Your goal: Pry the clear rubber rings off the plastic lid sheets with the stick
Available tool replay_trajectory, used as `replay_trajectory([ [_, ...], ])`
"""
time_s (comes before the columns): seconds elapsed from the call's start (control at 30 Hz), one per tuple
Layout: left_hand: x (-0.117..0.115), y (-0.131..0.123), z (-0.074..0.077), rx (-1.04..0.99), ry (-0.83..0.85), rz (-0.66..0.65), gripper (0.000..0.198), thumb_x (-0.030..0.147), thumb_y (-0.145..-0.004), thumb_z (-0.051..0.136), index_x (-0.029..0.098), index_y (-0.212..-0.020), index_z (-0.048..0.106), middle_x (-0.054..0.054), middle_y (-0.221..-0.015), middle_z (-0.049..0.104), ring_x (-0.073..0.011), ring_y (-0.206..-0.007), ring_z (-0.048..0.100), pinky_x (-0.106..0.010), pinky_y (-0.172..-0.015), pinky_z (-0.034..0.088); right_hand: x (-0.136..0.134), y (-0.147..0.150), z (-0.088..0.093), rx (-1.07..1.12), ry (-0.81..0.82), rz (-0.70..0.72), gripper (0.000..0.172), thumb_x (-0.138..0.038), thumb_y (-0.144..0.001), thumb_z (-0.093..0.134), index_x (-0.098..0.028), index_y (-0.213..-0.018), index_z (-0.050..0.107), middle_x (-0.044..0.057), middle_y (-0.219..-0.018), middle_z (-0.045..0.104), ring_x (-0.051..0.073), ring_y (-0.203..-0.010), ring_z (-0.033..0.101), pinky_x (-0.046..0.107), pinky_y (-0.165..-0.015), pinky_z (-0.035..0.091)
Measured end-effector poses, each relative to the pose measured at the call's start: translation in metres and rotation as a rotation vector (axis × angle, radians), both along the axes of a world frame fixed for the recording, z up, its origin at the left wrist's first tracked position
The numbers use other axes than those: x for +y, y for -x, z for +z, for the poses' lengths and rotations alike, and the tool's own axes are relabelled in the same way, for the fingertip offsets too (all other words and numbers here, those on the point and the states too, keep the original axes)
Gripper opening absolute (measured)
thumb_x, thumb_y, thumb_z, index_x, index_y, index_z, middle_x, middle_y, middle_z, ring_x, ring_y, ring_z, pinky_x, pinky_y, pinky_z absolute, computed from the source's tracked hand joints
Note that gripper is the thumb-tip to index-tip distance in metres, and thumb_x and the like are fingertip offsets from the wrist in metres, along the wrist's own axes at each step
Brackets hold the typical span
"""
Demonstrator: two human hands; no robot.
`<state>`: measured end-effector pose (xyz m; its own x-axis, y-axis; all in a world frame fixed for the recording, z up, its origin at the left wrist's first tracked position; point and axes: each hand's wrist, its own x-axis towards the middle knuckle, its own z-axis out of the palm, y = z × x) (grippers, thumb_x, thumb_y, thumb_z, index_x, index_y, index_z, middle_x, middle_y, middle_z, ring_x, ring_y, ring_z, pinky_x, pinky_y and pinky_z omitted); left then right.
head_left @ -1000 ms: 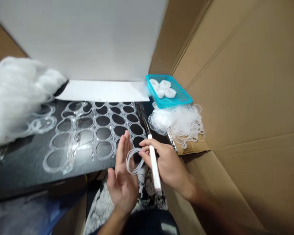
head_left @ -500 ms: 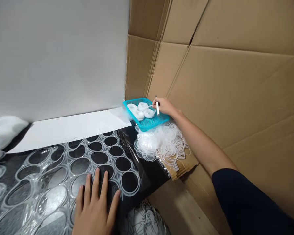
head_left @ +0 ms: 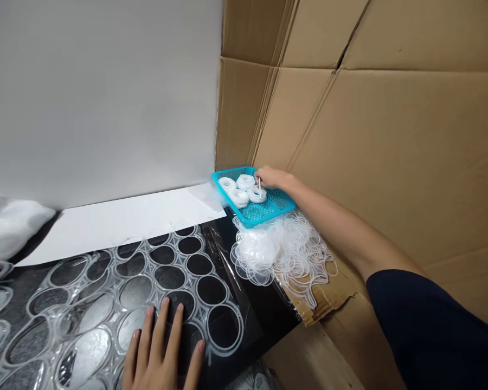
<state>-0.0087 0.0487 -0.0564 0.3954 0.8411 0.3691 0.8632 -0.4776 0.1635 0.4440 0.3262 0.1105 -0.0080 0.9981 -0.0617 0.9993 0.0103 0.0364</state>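
My right hand [head_left: 273,179] reaches into a small turquoise basket [head_left: 268,212] at the back right, gripping a thin white stick-like tool [head_left: 259,189]. The tool's tip sits beside the white rings [head_left: 241,189] stacked inside the basket. Flat on the clear sheet of joined plastic rings [head_left: 106,303] lies my left hand [head_left: 162,352], fingers spread, pressing on the black mat [head_left: 264,303] near the front edge. A loose heap of thin clear rings [head_left: 280,249] lies just in front of the basket.
Brown cardboard walls [head_left: 390,151] close off the right side and a white board [head_left: 101,92] stands at the back. White paper [head_left: 126,219] lies under the board. A bundle of clear plastic [head_left: 8,227] sits at the far left.
A second ago both hands held a clear ring and the tool near my lap. My right hand has since reached out to the basket and my left hand has gone flat onto the ring sheet.
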Motion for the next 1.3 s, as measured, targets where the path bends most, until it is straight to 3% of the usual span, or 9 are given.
replay_trajectory([
  [0.2,-0.009,-0.013,0.011,0.031,0.026,-0.032,0.089,0.053,-0.097,0.053,0.026,-0.17,0.01,-0.012,-0.174,0.023,-0.0428,-0.16,0.018,-0.069,-0.119,0.034,-0.068,0.068,0.034,0.184,-0.264,0.163,0.016,-0.026,-0.101,0.056,-0.019,-0.106,0.07,0.011,-0.103,0.076,0.024,-0.094,0.071,0.032,-0.079,0.049],
  [0.3,-0.024,-0.029,0.034,-0.044,0.132,0.009,0.083,0.053,-0.101,0.05,0.025,-0.17,0.014,-0.011,-0.175,0.019,-0.0403,-0.161,0.016,-0.066,-0.121,0.036,-0.147,0.142,0.006,0.508,-0.218,0.438,0.014,-0.027,-0.103,0.054,-0.023,-0.101,0.067,0.005,-0.098,0.075,0.02,-0.087,0.069,0.033,-0.081,0.05],
  [0.43,-0.031,-0.016,0.067,-0.163,0.278,-0.011,0.067,0.048,-0.108,0.04,0.028,-0.168,0.02,-0.007,-0.176,0.021,-0.0289,-0.162,0.022,-0.055,-0.123,0.039,-0.243,0.209,-0.06,0.516,-0.086,0.57,0.013,-0.03,-0.101,0.061,-0.021,-0.111,0.063,0.009,-0.107,0.071,0.025,-0.098,0.066,0.041,-0.088,0.052],
  [0.6,-0.023,0.058,0.064,-0.118,0.149,0.388,0.065,0.054,-0.104,0.042,0.016,-0.157,0.047,-0.014,-0.17,0.034,-0.0382,-0.161,0.021,-0.065,-0.127,0.022,-0.289,0.219,-0.098,0.54,-0.11,0.44,0.017,-0.03,-0.099,0.061,-0.025,-0.115,0.059,0.011,-0.111,0.069,0.031,-0.1,0.063,0.05,-0.087,0.052],
  [0.8,-0.056,0.117,0.035,0.013,0.22,0.38,0.07,0.057,-0.102,0.041,0.023,-0.164,0.037,-0.01,-0.173,0.03,-0.0367,-0.161,0.022,-0.062,-0.126,0.027,-0.312,0.196,-0.074,0.612,0.116,0.428,0.015,-0.04,-0.097,0.062,-0.039,-0.112,0.064,0.007,-0.106,0.072,0.031,-0.096,0.069,0.052,-0.083,0.057],
  [0.97,-0.08,0.149,0.051,-0.097,0.328,0.32,0.065,0.062,-0.102,0.039,0.025,-0.152,0.054,-0.009,-0.168,0.04,-0.034,-0.158,0.031,-0.058,-0.124,0.036,-0.282,0.197,-0.024,0.719,0.039,0.442,0.041,-0.042,-0.103,0.055,-0.044,-0.144,0.057,0.006,-0.126,0.073,0.027,-0.111,0.071,0.049,-0.095,0.057],
  [1.1,-0.034,0.122,0.102,-0.193,0.272,0.334,0.063,0.066,-0.1,0.043,0.022,-0.142,0.061,-0.011,-0.152,0.059,-0.0321,-0.143,0.052,-0.055,-0.119,0.043,-0.199,0.245,0.005,0.787,-0.027,0.538,0.037,-0.045,-0.107,0.045,-0.034,-0.13,0.072,0.005,-0.109,0.078,0.024,-0.098,0.073,0.044,-0.09,0.057],
  [1.2,0.025,0.072,0.117,-0.292,0.241,0.172,0.05,0.049,-0.108,0.039,0.017,-0.141,0.059,-0.013,-0.149,0.06,-0.0252,-0.138,0.055,-0.045,-0.119,0.044,-0.129,0.289,-0.015,0.865,0.174,0.657,0.034,-0.045,-0.104,0.052,-0.025,-0.108,0.079,0.006,-0.104,0.079,0.02,-0.091,0.072,0.036,-0.087,0.057],
  [1.3,0.063,0.035,0.095,-0.225,0.266,0.046,0.042,0.035,-0.106,0.045,0.011,-0.137,0.059,-0.017,-0.148,0.059,-0.029,-0.138,0.054,-0.047,-0.118,0.045,-0.084,0.31,-0.058,0.971,0.252,0.616,0.027,-0.041,-0.096,0.063,-0.018,-0.096,0.078,0.008,-0.098,0.079,0.019,-0.087,0.071,0.033,-0.081,0.056],
])
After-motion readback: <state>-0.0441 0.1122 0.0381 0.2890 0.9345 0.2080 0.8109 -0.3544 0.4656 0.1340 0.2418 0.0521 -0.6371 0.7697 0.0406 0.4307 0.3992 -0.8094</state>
